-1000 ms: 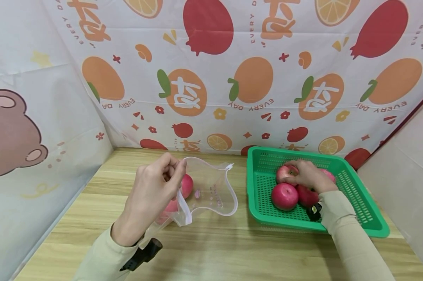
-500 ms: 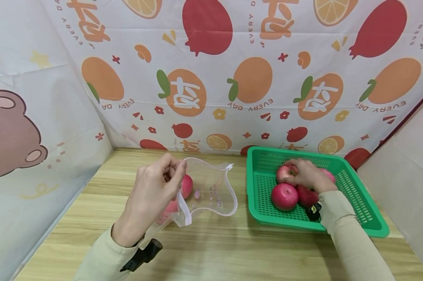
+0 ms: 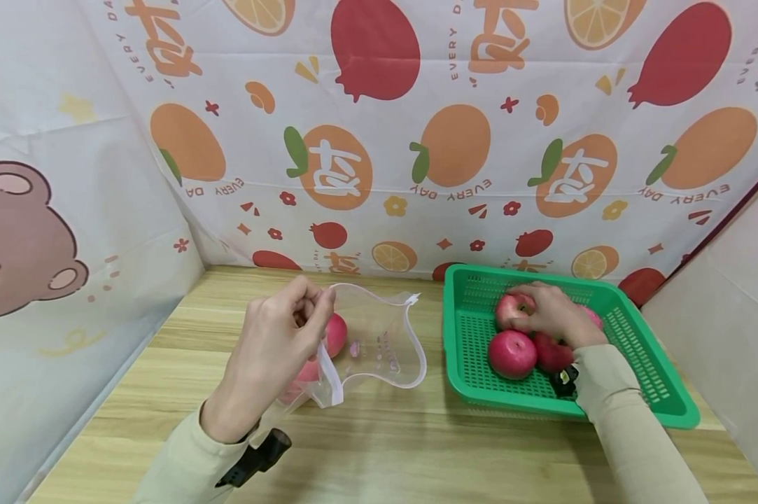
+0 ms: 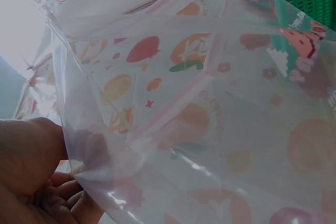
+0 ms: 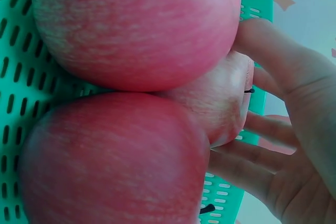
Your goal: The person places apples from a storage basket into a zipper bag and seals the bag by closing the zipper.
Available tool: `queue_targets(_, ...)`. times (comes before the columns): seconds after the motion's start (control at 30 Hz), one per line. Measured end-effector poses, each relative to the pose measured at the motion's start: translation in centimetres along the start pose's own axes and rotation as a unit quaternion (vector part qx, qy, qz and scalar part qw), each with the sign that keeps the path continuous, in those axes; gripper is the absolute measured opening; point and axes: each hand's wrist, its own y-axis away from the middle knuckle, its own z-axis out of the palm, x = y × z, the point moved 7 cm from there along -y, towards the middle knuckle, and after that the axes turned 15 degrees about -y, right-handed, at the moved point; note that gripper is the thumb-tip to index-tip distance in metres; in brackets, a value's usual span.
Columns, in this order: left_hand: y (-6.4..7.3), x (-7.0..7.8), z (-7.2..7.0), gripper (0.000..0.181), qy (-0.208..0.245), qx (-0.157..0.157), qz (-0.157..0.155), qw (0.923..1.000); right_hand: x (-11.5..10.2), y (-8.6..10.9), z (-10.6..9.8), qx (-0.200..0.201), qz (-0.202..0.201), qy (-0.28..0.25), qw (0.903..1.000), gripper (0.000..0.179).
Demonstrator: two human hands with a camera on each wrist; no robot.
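Observation:
My left hand (image 3: 268,350) pinches the rim of a clear zip bag (image 3: 388,350) between thumb and fingers. The bag's mouth gapes toward the right, edged by a pale zip strip with a white slider. Red apples (image 3: 336,334) show inside it, partly behind the hand. In the left wrist view the film of the bag (image 4: 252,108) fills most of the picture. Over at the green basket (image 3: 452,336), my right hand (image 3: 555,316) grips an apple (image 3: 508,308) at the back. The right wrist view has thumb and fingers around that apple (image 5: 223,103), behind two nearer ones.
Other apples sit in the basket: one in front (image 3: 512,354), a darker red one (image 3: 550,352) beside it, and a pinkish one (image 3: 590,316) partly behind the right hand. A fruit-print cloth (image 3: 391,154) hangs behind the wooden table (image 3: 379,455).

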Motion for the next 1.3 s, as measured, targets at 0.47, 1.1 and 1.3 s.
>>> queue_targets(0.47,0.0,0.0,0.1,0.021,-0.003,0.003,0.002,1.0,-0.8,0.2,-0.6,0.011,-0.003,-0.019,0.9998,0.07)
queue_targets(1.1,0.0,0.0,-0.1,0.019,0.008,0.01,0.001,0.9999,-2.6,0.6,-2.5,0.127,-0.114,-0.031,0.9848,0.063)
queue_targets(1.3,0.0,0.1,-0.1,0.018,0.006,0.01,0.001,0.9999,-3.3,0.9,-2.9,0.169,-0.158,-0.026,0.9724,0.063)
